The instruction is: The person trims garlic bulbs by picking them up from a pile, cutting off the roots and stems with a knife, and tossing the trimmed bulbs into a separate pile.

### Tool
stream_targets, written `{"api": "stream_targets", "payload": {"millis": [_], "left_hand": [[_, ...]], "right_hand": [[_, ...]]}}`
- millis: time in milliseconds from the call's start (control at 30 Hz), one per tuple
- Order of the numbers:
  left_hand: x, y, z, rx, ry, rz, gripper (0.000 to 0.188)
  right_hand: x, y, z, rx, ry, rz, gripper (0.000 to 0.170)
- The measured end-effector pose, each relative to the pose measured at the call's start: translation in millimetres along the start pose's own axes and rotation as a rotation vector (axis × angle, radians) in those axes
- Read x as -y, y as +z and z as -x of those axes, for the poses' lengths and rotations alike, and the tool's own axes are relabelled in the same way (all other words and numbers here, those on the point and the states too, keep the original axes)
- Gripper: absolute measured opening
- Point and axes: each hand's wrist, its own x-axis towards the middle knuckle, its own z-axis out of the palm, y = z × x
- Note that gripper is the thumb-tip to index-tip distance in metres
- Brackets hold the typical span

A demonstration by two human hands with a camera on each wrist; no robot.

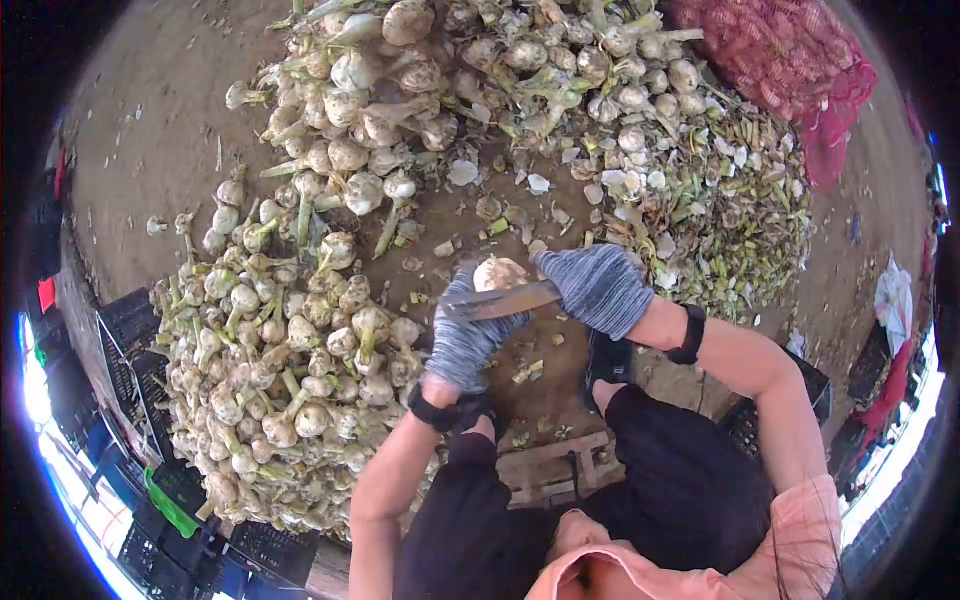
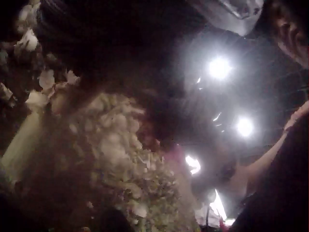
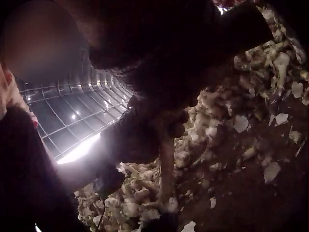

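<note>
In the head view my gloved left hand (image 1: 466,345) grips a whitish garlic bulb (image 1: 498,271) above the ground between the feet. My right hand (image 1: 604,290), also in a grey knit glove, holds a knife (image 1: 507,301). Its broad dark blade runs sideways across the near side of the bulb and overlaps the left fingers. The handle is hidden inside the right glove. Both wrist views are dark, and the hands' grips barely show in them.
Unpeeled garlic (image 1: 300,350) with stalks is heaped at the left and far side. Cut stems and skins (image 1: 730,220) form a pile at the right. A red net sack (image 1: 780,55) lies far right. Black crates (image 1: 135,335) stand along the left, and scraps litter the dirt floor.
</note>
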Motion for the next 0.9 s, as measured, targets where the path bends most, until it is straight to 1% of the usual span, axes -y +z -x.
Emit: {"api": "stream_targets", "payload": {"millis": [33, 100, 133, 200, 233, 267, 300, 333, 367, 400, 467, 500, 533, 567, 600, 633, 667, 700, 733, 800, 833, 867, 900], "left_hand": [[-1.2, 0.0, -1.7, 0.000, 0.004, -0.001, 0.055], [-1.6, 4.0, -1.0, -0.002, -0.057, 0.108, 0.050], [-4.8, 5.0, 0.0, 0.004, -0.061, 0.113, 0.050], [-13.4, 4.0, -0.3, 0.036, -0.110, 0.159, 0.048], [-2.3, 10.7, -1.3, 0.091, -0.019, -0.053, 0.049], [6.8, 19.1, -0.8, 0.093, -0.016, -0.053, 0.049], [13.8, 29.2, -0.3, 0.121, -0.091, 0.102, 0.048], [9.7, 34.6, -1.0, 0.154, -0.167, 0.261, 0.048], [8.8, 30.2, -0.5, 0.169, -0.035, 0.070, 0.047], [5.6, 30.2, 1.3, 0.175, -0.036, 0.076, 0.047], [-5.0, 23.5, 6.3, 0.115, -0.067, 0.035, 0.047], [-29.8, 24.4, 12.6, -0.044, -0.247, 0.490, 0.051], [-38.6, 12.6, 21.3, -0.109, -0.052, 0.350, 0.055], [-36.5, 3.6, 17.2, -0.096, -0.041, 0.318, 0.057], [-33.6, 1.3, 15.6, -0.107, -0.039, 0.303, 0.058], [-30.4, 3.1, 19.6, -0.121, -0.053, 0.308, 0.058], [-27.1, 5.5, 14.9, -0.078, -0.030, 0.309, 0.057], [-25.6, 8.7, 5.1, -0.036, 0.006, 0.313, 0.057], [-23.6, 9.5, 2.2, -0.040, 0.008, 0.316, 0.057], [-19.3, 7.9, 6.6, 0.078, -0.016, 0.351, 0.062], [-25.7, 6.2, 5.9, 0.044, 0.006, 0.321, 0.050], [-21.8, 5.4, 3.5, 0.047, 0.015, 0.320, 0.050], [-13.9, 5.8, 1.6, 0.076, 0.057, 0.144, 0.042]], "right_hand": [[-1.9, 3.2, -0.3, -0.003, 0.001, 0.003, 0.030], [-4.5, 9.3, 4.1, -0.049, 0.003, 0.016, 0.033], [-5.0, 10.1, 5.9, -0.041, 0.008, 0.015, 0.033], [-7.3, 11.0, 5.3, 0.033, 0.085, -0.009, 0.037], [-16.8, 24.8, 12.9, -0.009, 0.099, -0.110, 0.039], [-16.4, 23.0, 17.4, -0.011, 0.102, -0.108, 0.039], [-14.5, 20.1, 21.8, 0.013, 0.138, -0.120, 0.038], [-13.6, 16.6, 26.4, 0.041, 0.180, -0.131, 0.037], [-11.0, 10.8, 24.7, 0.117, 0.219, -0.078, 0.034], [-13.7, 11.2, 28.5, 0.122, 0.225, -0.076, 0.034], [-28.8, 22.4, 34.1, -0.060, 0.077, 0.005, 0.032], [-74.0, 59.1, 57.4, -0.278, 0.075, -0.411, 0.028], [-88.1, 39.7, 61.6, 0.002, 0.362, -0.221, 0.030], [-92.1, 18.7, 61.4, 0.288, 0.646, -0.024, 0.032], [-94.8, 10.1, 59.2, 0.290, 0.629, -0.011, 0.032], [-90.1, 6.7, 62.2, 0.229, 0.528, -0.044, 0.033], [-88.6, 4.1, 64.3, 0.147, 0.446, -0.072, 0.034], [-95.0, 19.1, 61.8, 0.143, 0.423, -0.058, 0.030], [-91.7, 22.5, 55.9, 0.144, 0.418, -0.055, 0.030], [-77.5, 33.0, 49.7, 0.086, 0.559, -0.372, 0.030], [-81.7, 51.2, 53.3, -0.043, 0.395, -0.485, 0.033], [-77.9, 52.7, 50.1, -0.051, 0.397, -0.480, 0.033], [-72.1, 55.7, 46.2, 0.053, 0.421, -0.534, 0.037]]}}
